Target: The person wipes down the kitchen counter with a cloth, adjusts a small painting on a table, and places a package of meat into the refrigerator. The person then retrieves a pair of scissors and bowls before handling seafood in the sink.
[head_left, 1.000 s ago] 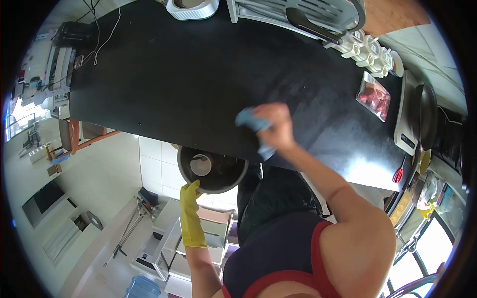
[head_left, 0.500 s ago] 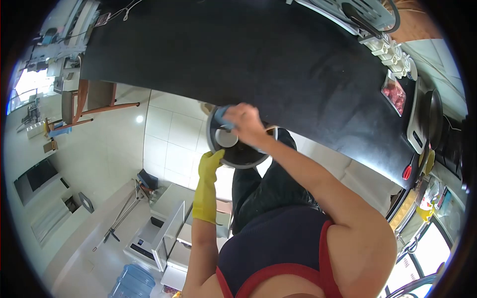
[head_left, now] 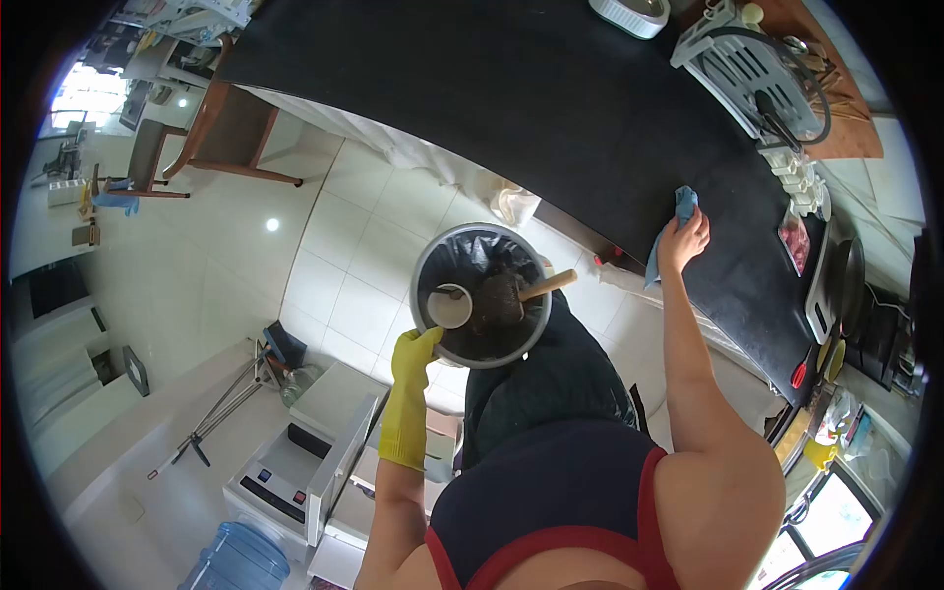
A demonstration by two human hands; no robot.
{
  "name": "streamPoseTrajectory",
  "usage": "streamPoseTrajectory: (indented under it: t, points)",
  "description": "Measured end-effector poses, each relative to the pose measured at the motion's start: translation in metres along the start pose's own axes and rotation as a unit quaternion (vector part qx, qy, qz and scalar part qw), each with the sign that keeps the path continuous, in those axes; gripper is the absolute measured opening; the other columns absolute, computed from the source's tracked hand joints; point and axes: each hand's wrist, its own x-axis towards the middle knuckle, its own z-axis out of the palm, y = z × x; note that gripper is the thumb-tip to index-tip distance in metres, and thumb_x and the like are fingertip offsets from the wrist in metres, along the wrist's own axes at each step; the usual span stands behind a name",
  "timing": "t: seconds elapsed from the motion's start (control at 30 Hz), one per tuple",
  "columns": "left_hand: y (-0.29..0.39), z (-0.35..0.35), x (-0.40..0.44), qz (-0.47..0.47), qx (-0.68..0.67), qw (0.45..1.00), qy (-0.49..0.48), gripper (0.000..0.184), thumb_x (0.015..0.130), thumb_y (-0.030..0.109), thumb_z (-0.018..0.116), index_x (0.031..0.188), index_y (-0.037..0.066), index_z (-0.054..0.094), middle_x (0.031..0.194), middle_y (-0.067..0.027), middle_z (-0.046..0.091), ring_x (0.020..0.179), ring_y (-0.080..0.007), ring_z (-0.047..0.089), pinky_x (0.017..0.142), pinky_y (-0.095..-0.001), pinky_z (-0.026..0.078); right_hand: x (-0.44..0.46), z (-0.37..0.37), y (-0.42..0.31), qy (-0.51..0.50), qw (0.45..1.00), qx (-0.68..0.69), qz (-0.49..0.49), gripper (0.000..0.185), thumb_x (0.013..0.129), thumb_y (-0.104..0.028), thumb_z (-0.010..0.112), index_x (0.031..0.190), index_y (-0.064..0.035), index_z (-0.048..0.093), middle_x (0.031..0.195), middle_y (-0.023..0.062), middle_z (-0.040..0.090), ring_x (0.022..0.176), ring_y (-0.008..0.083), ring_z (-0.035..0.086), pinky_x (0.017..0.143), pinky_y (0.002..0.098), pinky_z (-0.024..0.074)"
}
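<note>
My left hand (head_left: 413, 352), in a yellow rubber glove, grips the near-left rim of a grey bin (head_left: 417, 285) held in front of my legs. A black bag (head_left: 480, 248) lines it. Inside, close to the glove, is a round white cup-like thing (head_left: 449, 308). Beside that lies a dark clump (head_left: 499, 298), and a wooden handle (head_left: 549, 285) sticks out over the right rim. My bare right hand (head_left: 683, 239) is closed on a blue cloth (head_left: 685, 202) at the edge of the black counter (head_left: 590, 128); part of the cloth hangs over the edge.
Along the counter's right side stand a dish rack (head_left: 752, 88), a pack of meat (head_left: 795, 241) and a red-handled tool (head_left: 799, 374). A white-rimmed bowl (head_left: 632, 14) sits at the far edge. Chairs (head_left: 231, 128) stand left; an open-doored cabinet (head_left: 339, 462) is below left.
My right hand has moved from over the bin to the counter edge on the right, taking the blue cloth along. The left hand still holds the bin, whose inside now shows.
</note>
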Motion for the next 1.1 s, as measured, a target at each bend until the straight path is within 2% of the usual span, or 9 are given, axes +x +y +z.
streamPoseTrajectory:
  t: [0.07,0.27,0.33,0.43,0.47,0.53,0.7,0.87,1.1]
  points:
    - [0.003,-0.014,0.012,-0.006,0.006,1.000,0.024,0.034,0.077,0.019,0.067,0.096,-0.010,0.064,0.081,-0.0123,0.066,0.068,-0.0171,0.063,0.066,-0.0254,0.052,0.007,0.023,-0.026,0.013,0.999,-0.038,0.027,0.050,0.075,-0.016,0.064,0.122,-0.0092,0.049,0.120,0.0186,0.052,0.109,0.0390,0.048,0.090,0.0495,0.0396]
    - [0.043,-0.020,0.049,0.015,-0.016,0.999,0.048,0.036,0.076,0.019,0.067,0.097,-0.010,0.063,0.083,-0.0120,0.065,0.072,-0.0165,0.062,0.066,-0.0239,0.051,0.027,0.057,-0.204,-0.051,0.984,0.129,-0.113,0.042,0.069,-0.005,0.064,0.110,-0.0067,0.057,0.111,0.0155,0.059,0.103,0.0356,0.054,0.089,0.0461,0.0427]
    - [0.055,-0.023,0.067,0.039,-0.048,0.997,0.036,0.036,0.076,0.019,0.068,0.097,-0.009,0.063,0.082,-0.0107,0.064,0.071,-0.0150,0.060,0.064,-0.0230,0.048,0.013,0.065,-0.265,-0.085,0.962,0.183,-0.185,0.051,0.065,-0.005,0.064,0.115,-0.0096,0.053,0.111,0.0115,0.056,0.103,0.0315,0.052,0.089,0.0435,0.0399]
    - [0.081,-0.019,0.087,0.045,-0.019,0.997,0.054,0.036,0.075,0.021,0.068,0.095,-0.009,0.064,0.081,-0.0087,0.063,0.068,-0.0140,0.058,0.062,-0.0233,0.047,-0.020,0.067,-0.347,-0.276,0.886,0.248,-0.278,0.041,0.059,-0.007,0.067,0.099,-0.0103,0.060,0.106,0.0081,0.056,0.100,0.0282,0.051,0.085,0.0436,0.0419]
    - [0.091,-0.019,0.092,0.050,-0.017,0.997,0.053,0.036,0.075,0.021,0.068,0.095,-0.009,0.064,0.081,-0.0087,0.063,0.068,-0.0140,0.058,0.062,-0.0233,0.047,-0.032,0.075,-0.360,-0.352,0.803,0.368,-0.309,0.038,0.062,-0.009,0.068,0.100,-0.0110,0.062,0.109,0.0078,0.056,0.105,0.0274,0.051,0.091,0.0428,0.0415]
    - [0.107,-0.022,0.098,0.055,0.035,0.996,0.066,0.036,0.075,0.024,0.067,0.093,-0.007,0.065,0.079,-0.0066,0.063,0.067,-0.0128,0.056,0.061,-0.0235,0.046,-0.039,0.041,-0.365,-0.371,0.763,0.414,-0.330,0.046,0.067,-0.012,0.071,0.111,-0.0138,0.060,0.115,0.0085,0.055,0.115,0.0291,0.047,0.100,0.0413,0.0368]
    - [0.139,-0.049,0.111,0.033,0.069,0.997,0.028,0.038,0.076,0.021,0.064,0.100,-0.008,0.064,0.084,-0.0093,0.066,0.073,-0.0161,0.061,0.066,-0.0262,0.049,0.051,0.052,-0.258,-0.179,0.899,0.377,-0.129,0.044,0.064,0.002,0.060,0.108,-0.0062,0.056,0.112,0.0135,0.054,0.107,0.0340,0.048,0.092,0.0440,0.0383]
    - [0.155,-0.079,0.124,0.003,0.097,0.995,0.018,0.030,0.075,0.017,0.064,0.094,-0.007,0.065,0.080,-0.0090,0.066,0.066,-0.0152,0.062,0.063,-0.0248,0.050,0.134,0.114,-0.109,0.042,0.998,0.043,-0.015,0.040,0.074,-0.008,0.063,0.112,-0.0050,0.054,0.113,0.0136,0.056,0.103,0.0343,0.052,0.089,0.0459,0.0392]
    - [0.183,-0.086,0.134,-0.034,0.060,0.997,0.022,0.023,0.075,0.014,0.064,0.088,-0.005,0.066,0.075,-0.0080,0.066,0.063,-0.0151,0.062,0.062,-0.0240,0.052,0.187,0.202,-0.234,-0.004,1.000,0.027,0.010,0.043,0.076,-0.013,0.063,0.118,-0.0103,0.053,0.120,0.0118,0.054,0.112,0.0357,0.048,0.094,0.0479,0.0378]
